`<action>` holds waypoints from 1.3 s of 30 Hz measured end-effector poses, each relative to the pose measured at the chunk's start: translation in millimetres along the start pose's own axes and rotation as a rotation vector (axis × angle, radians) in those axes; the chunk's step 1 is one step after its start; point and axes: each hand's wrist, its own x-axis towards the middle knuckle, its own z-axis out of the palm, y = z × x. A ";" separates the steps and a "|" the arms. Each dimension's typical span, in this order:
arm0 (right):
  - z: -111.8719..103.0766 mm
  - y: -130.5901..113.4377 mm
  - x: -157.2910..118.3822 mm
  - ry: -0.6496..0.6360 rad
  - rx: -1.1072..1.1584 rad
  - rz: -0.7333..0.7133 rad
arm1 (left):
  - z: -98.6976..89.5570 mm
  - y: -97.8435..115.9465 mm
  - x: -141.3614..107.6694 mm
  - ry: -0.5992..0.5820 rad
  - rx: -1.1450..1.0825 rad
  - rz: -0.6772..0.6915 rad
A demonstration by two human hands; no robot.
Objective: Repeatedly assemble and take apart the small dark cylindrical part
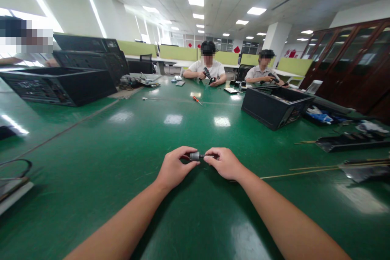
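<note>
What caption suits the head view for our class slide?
Left hand holds a grey cylinder, right hand at its thin end, over a green table; screwdriver beyond.

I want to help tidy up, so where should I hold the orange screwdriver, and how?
I'd probably take the screwdriver by its handle, from above and the left: it lies flat on the table, and its thin shaft points right and toward us, away from that end.

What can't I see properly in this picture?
In the head view:
Small grey metal cylinder: how far its narrow dark stem reaches, covered by the right hand.
Black rectangular metal case, right: its floor, hidden by its near wall.
Flat pale-edged slab: the rest, cut off by the left edge.
</note>
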 end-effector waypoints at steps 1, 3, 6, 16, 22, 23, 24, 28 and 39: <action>0.1 0.0 -0.1 0.000 0.002 0.005 | -0.1 0.5 -0.1 0.003 0.001 0.000; 0.2 -0.3 -0.1 0.002 0.005 0.013 | -0.3 1.1 -0.2 0.007 0.002 0.002; 0.0 -1.1 0.2 -0.007 0.006 0.020 | -0.8 1.0 -0.1 0.003 0.005 0.001; -0.2 0.5 1.3 -0.013 0.006 0.020 | -1.7 -0.1 1.4 0.007 0.000 0.005; 0.2 3.2 2.0 -0.007 0.019 0.037 | -2.7 0.9 1.8 0.019 0.001 0.008; 0.2 3.4 2.0 -0.007 0.020 0.041 | -2.7 0.7 1.8 0.020 -0.005 0.006; 0.3 3.7 2.0 -0.007 0.021 0.046 | -2.7 0.4 1.9 0.020 -0.011 0.002; 0.6 5.4 2.7 -0.007 0.037 0.060 | -2.3 -1.2 1.8 0.022 -0.024 -0.012; 1.7 8.0 2.9 -0.013 0.102 0.071 | -3.2 1.6 2.4 0.024 -0.009 -0.022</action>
